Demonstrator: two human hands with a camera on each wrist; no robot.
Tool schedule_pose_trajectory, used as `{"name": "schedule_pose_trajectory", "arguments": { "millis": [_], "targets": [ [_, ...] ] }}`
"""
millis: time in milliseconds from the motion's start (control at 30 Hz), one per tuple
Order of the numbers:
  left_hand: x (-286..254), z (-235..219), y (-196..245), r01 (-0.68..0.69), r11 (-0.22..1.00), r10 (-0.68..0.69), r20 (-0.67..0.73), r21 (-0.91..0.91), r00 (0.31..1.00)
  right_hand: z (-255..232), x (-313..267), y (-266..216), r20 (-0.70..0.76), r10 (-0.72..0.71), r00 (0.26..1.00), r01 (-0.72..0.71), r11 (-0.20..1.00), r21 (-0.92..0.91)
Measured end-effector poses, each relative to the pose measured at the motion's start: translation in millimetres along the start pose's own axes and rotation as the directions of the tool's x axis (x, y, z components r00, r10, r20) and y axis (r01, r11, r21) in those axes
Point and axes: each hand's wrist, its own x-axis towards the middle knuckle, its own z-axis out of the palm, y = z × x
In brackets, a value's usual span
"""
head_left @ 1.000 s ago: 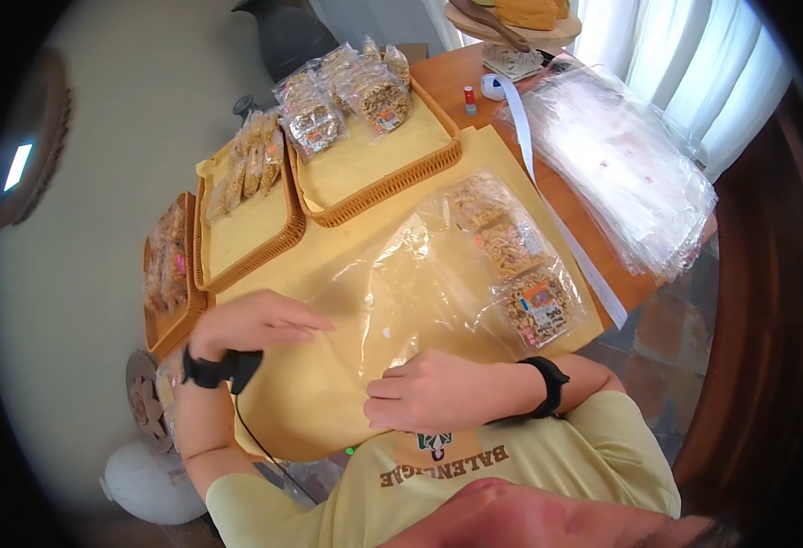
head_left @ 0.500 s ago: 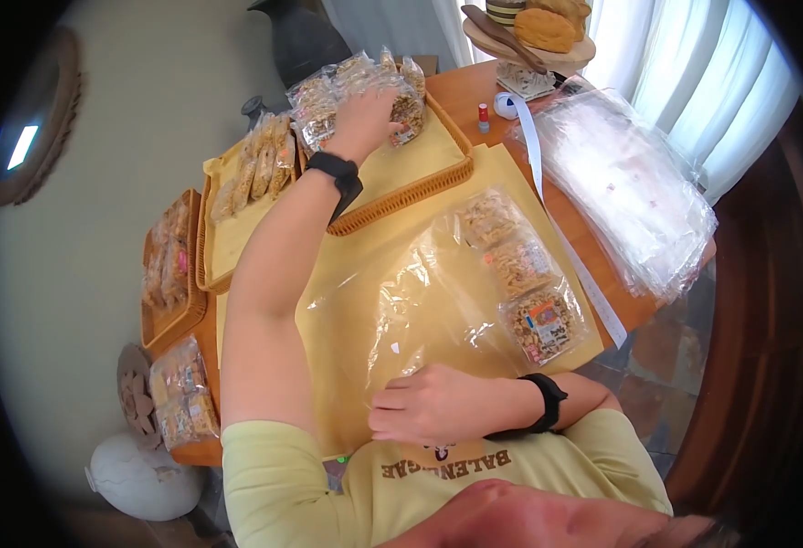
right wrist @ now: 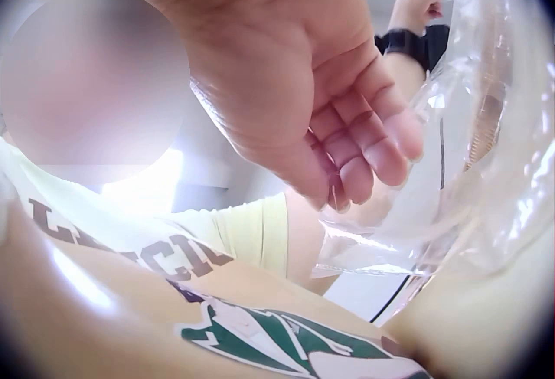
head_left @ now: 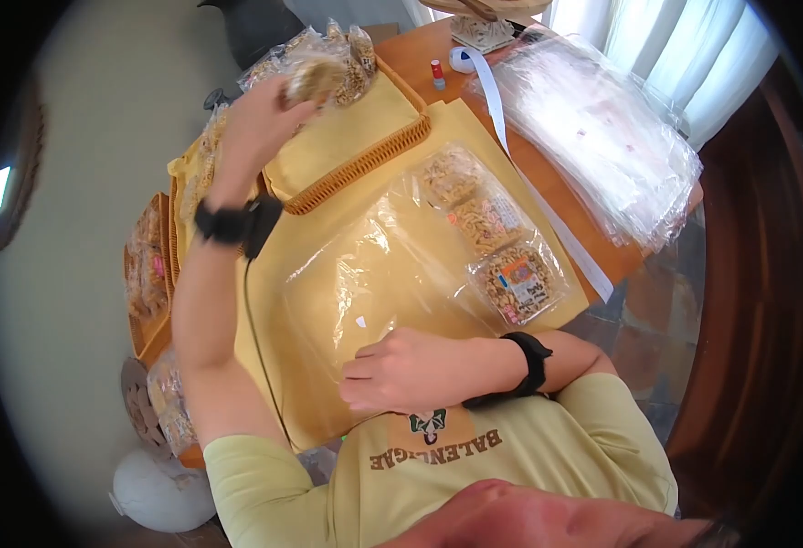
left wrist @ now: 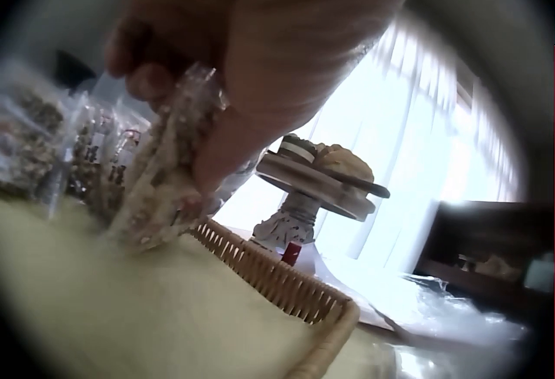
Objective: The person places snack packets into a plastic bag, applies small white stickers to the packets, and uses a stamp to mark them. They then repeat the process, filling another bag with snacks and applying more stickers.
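Observation:
My left hand (head_left: 253, 132) pinches a clear-wrapped snack packet (head_left: 315, 80) above the far wicker tray (head_left: 360, 173). The left wrist view shows this packet (left wrist: 160, 179) upright between the thumb and fingers of the hand (left wrist: 286, 58). Near my body, my right hand (head_left: 420, 370) holds the near edge of a large clear bag (head_left: 356, 274) lying flat. In the right wrist view its fingers are curled, with the hand (right wrist: 303, 58) against the clear plastic (right wrist: 373, 245). Three packets lie in a row at the bag's far right end, the nearest one (head_left: 516, 285) labelled.
More packets (head_left: 356, 78) stand at the far tray's back. Two other wicker trays with packets are at the left, one at the table edge (head_left: 150, 274). A stack of clear bags (head_left: 593, 137), a white ribbon (head_left: 557, 228) and a small red-capped bottle (head_left: 437, 73) lie at the right.
My left hand reached from over the yellow sheet to the packets in the far tray, took hold of one and lifted it. My right hand has stayed at the bag's near edge.

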Motion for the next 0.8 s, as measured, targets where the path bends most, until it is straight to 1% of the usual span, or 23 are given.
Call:
{"name": "schedule_pose_trajectory", "arguments": {
  "millis": [33,67,100,133,167,200,233,267,300,333,367,433,467,533,567,633,667,733,767,800],
  "targets": [
    [-26,-19,1,-0.020,1.000,0.020,-0.091,0.002,0.996,-1,1,-1,0.014,-0.021,1.000,0.021,1.000,-0.015],
    [-52,-38,-7,0.088,0.993,-0.091,-0.024,-0.074,0.996,-3,2,-2,0.007,-0.023,1.000,0.023,1.000,-0.006],
    [-79,-54,-13,0.205,0.969,-0.200,0.046,-0.141,0.979,-5,2,-3,0.044,-0.023,0.999,0.023,1.000,-0.014],
    [-109,-65,-11,0.241,0.893,-0.227,0.082,-0.381,0.971,-7,2,-5,0.084,-0.024,0.996,0.025,1.000,-0.018],
    [-138,-75,-10,0.269,0.756,-0.248,0.119,-0.597,0.961,-9,3,-6,0.089,-0.034,0.995,0.034,0.999,-0.001],
    [-164,-87,-17,0.399,0.706,-0.305,0.257,-0.585,0.917,-10,3,-7,0.083,-0.032,0.996,0.032,0.999,-0.002],
    [-186,-98,-24,0.521,0.647,-0.351,0.389,-0.557,0.852,-12,4,-8,0.078,-0.031,0.996,0.031,1.000,-0.004],
    [-205,-99,-24,0.575,0.562,-0.367,0.443,-0.595,0.818,-13,4,-11,0.086,-0.045,0.995,0.044,0.999,0.012],
    [-222,-97,-26,0.621,0.470,-0.376,0.494,-0.627,0.784,-13,4,-14,0.066,-0.028,0.997,0.030,0.999,-0.035],
    [-237,-89,-29,0.660,0.438,-0.409,0.518,-0.611,0.751,-13,5,-16,0.045,-0.014,0.999,0.017,0.996,-0.083],
    [-247,-79,-32,0.684,0.386,-0.357,0.584,-0.619,0.729,-11,5,-17,0.057,-0.031,0.998,0.035,0.997,-0.069],
    [-259,-64,-32,0.766,0.298,-0.281,0.715,-0.569,0.640,-9,7,-18,0.044,-0.015,0.999,0.020,0.995,-0.099],
    [-261,-57,-30,0.765,0.289,-0.292,0.708,-0.575,0.643,-7,7,-19,0.055,-0.028,0.998,0.033,0.995,-0.093],
    [-260,-43,-23,0.803,0.217,-0.109,0.803,-0.556,0.586,-6,8,-21,0.026,0.019,0.999,-0.015,0.987,-0.162],
    [-256,-37,-20,0.800,0.214,-0.107,0.801,-0.560,0.589,-5,9,-22,0.030,0.018,0.999,-0.013,0.986,-0.165],
    [-243,-25,-11,0.809,0.168,0.034,0.824,-0.563,0.566,-6,10,-25,0.075,0.007,0.997,0.008,0.980,-0.201],
    [-235,-16,-8,0.805,0.171,0.043,0.821,-0.568,0.569,-4,9,-25,0.076,0.011,0.997,0.005,0.977,-0.211],
    [-219,1,-1,0.793,0.136,0.155,0.803,-0.594,0.575,0,9,-23,0.034,-0.015,0.999,0.021,0.984,-0.179],
    [-210,7,6,0.790,0.142,0.164,0.801,-0.597,0.576,0,11,-22,0.031,-0.011,0.999,0.017,0.982,-0.189],
    [-202,13,15,0.776,0.095,0.182,0.778,-0.623,0.602,0,12,-22,0.019,-0.039,0.999,0.042,0.981,-0.188]
  ]
}}
